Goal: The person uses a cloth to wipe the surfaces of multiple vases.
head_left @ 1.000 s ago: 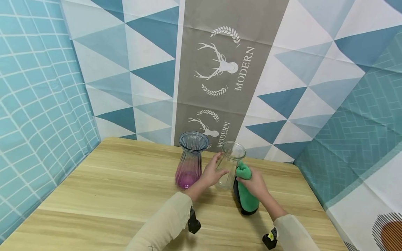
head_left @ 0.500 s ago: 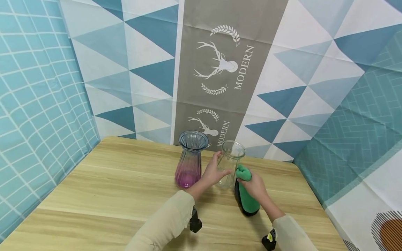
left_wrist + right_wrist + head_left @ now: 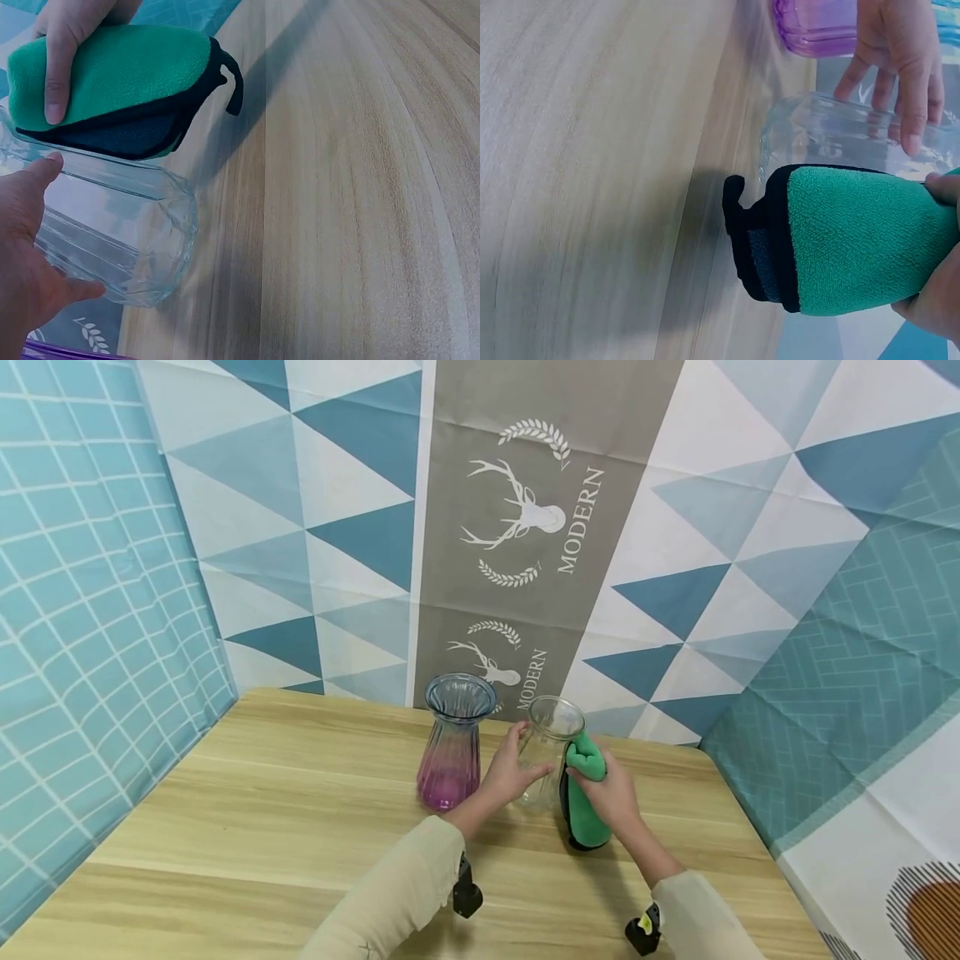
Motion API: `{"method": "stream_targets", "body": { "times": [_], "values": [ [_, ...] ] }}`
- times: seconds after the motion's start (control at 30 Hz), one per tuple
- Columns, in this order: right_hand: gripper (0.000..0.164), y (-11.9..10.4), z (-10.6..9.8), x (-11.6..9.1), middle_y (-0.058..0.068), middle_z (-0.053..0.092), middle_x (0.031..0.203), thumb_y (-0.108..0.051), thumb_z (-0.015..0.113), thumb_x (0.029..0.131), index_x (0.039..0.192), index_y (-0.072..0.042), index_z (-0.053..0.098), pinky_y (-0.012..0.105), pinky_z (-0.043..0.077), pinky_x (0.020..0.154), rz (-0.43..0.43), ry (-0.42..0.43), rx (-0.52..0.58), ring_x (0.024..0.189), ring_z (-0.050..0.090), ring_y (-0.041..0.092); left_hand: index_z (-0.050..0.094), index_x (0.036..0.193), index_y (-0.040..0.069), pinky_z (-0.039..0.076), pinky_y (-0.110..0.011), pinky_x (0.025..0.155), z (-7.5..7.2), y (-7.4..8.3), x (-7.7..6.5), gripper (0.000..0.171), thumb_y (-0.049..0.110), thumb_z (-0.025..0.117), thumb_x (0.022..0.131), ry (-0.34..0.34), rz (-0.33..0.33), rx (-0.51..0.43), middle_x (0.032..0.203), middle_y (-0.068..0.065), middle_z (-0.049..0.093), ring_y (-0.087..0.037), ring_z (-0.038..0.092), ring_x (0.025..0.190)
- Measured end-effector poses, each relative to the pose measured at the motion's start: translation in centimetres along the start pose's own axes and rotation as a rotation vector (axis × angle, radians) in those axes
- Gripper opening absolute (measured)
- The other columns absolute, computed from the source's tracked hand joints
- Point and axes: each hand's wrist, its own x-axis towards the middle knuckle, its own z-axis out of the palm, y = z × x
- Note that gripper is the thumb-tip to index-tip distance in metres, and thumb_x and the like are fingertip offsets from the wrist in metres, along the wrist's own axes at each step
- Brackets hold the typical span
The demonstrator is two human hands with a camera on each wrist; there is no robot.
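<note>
A clear glass vase stands upright on the wooden table, its flared rim facing up. My left hand grips it from the left, thumb and fingers spread round its body. My right hand holds a folded green cloth with dark edging, bunched at the top, against the vase's right side. In the left wrist view the cloth lies along the glass wall, with a thumb pressing on it. The right wrist view shows a small dark loop hanging from the cloth's lower end.
A second ribbed glass vase, blue at the top and purple at the base, stands just left of the left hand. Behind the table hangs a patterned backdrop, close to both vases. Blue tiled sheeting borders the left side.
The right hand and green cloth dip slightly, then rise along the vase's side toward its rim. The left hand and both vases stay nearly in place.
</note>
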Motion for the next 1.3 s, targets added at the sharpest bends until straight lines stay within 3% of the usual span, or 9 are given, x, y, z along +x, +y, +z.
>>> {"method": "stream_targets", "body": {
  "times": [0.37, 0.6, 0.9, 1.3],
  "values": [
    [0.045, 0.3, 0.9, -0.1, 0.021, 0.066, 0.108, -0.018, 0.072, 0.081, 0.12, 0.0, 0.057, 0.05, 0.052, 0.076, -0.022, -0.003, -0.062, 0.097, 0.062, 0.038, 0.025, 0.144, 0.007, 0.037, -0.049, 0.107, -0.1, 0.2, -0.1, 0.084, 0.025, 0.075, 0.079, -0.014, -0.016, -0.01, 0.142, -0.019, 0.039, -0.034, 0.04, 0.131],
    [0.046, 0.6, 1.5, -0.3, 0.025, 0.063, 0.113, -0.014, 0.071, 0.081, 0.121, 0.004, 0.056, 0.054, 0.05, 0.084, -0.007, -0.051, -0.076, 0.104, 0.059, 0.041, 0.025, 0.144, 0.008, 0.036, -0.049, 0.108, 0.0, 0.1, 0.0, 0.083, 0.024, 0.074, 0.08, -0.018, -0.013, -0.014, 0.143, -0.017, 0.039, -0.033, 0.039, 0.132],
    [0.05, 1.3, 2.1, -0.5, 0.025, 0.062, 0.115, -0.011, 0.07, 0.081, 0.126, 0.005, 0.052, 0.054, 0.05, 0.083, 0.008, -0.114, -0.116, 0.105, 0.058, 0.042, 0.023, 0.145, 0.006, 0.037, -0.05, 0.107, -0.2, 0.1, 0.0, 0.085, 0.025, 0.074, 0.08, -0.023, -0.021, -0.006, 0.143, -0.018, 0.038, -0.035, 0.039, 0.132],
    [0.047, 0.9, 0.4, 0.2, 0.024, 0.061, 0.116, -0.022, 0.066, 0.087, 0.126, -0.001, 0.051, 0.051, 0.051, 0.079, 0.053, -0.076, -0.066, 0.103, 0.059, 0.04, 0.022, 0.146, 0.006, 0.037, -0.05, 0.107, -0.3, 0.1, -0.1, 0.086, 0.028, 0.073, 0.08, -0.031, -0.016, 0.025, 0.143, -0.02, 0.038, -0.034, 0.039, 0.132]
  ]
}}
